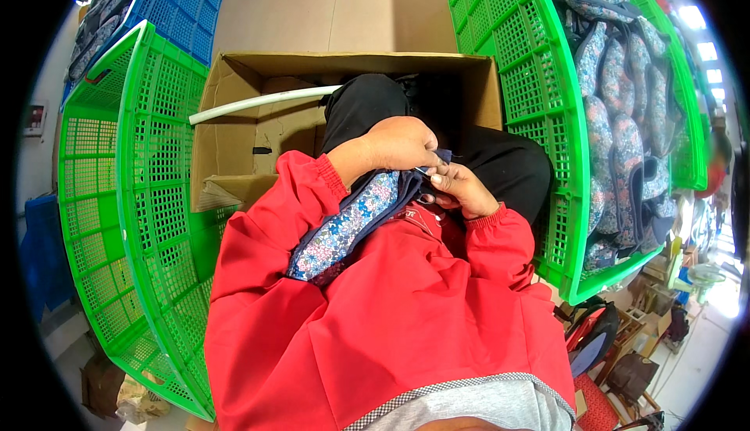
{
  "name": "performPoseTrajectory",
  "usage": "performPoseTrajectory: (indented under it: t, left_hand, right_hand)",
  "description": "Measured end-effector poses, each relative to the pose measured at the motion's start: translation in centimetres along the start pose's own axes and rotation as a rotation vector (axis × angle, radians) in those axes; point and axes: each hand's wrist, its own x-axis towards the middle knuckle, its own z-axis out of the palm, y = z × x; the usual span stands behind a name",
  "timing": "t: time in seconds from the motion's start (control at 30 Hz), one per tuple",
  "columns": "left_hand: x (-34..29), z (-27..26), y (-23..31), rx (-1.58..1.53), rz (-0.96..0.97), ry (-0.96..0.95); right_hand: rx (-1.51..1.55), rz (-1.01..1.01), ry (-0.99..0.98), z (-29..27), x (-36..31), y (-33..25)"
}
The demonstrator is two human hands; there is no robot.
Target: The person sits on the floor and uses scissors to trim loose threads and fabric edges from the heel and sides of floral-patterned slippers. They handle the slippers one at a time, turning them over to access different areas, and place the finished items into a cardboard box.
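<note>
A floral fabric shoe upper with dark navy edging lies across my lap, slanting from my left forearm up to my fingers. My left hand is closed over its upper end, back of the hand upward. Close beside it, my right hand pinches the dark edge of the same piece with thumb and fingers. A small shiny glint shows between the two hands; I cannot make out whether it is a tool. A bit of navy fabric sticks up past my left fingertips.
An open cardboard box stands ahead of my knees, a white tube across it. Green plastic crates flank me: one on the left, another on the right beside stacked floral uppers. A blue crate stands far left.
</note>
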Motion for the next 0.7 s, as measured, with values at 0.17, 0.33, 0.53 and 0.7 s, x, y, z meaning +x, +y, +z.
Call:
performPoseTrajectory:
  t: [0.17, 0.33, 0.53, 0.7]
  left_hand:
    - [-0.11, -0.05, 0.20, 0.021, 0.006, 0.006]
    - [-0.23, -0.15, 0.37, 0.009, 0.001, -0.002]
    - [0.05, 0.16, -0.07, 0.018, 0.009, -0.001]
    - [0.04, 0.18, -0.01, 0.016, 0.002, 0.002]
  right_hand:
    - [0.013, 0.016, 0.037, -0.17, -0.01, 0.27]
    - [-0.002, -0.007, 0.077, -0.21, 0.15, 0.67]
    - [-0.006, 0.002, 0.007, -0.09, -0.09, -0.10]
    - [-0.044, -0.021, 0.055, -0.10, 0.04, 0.34]
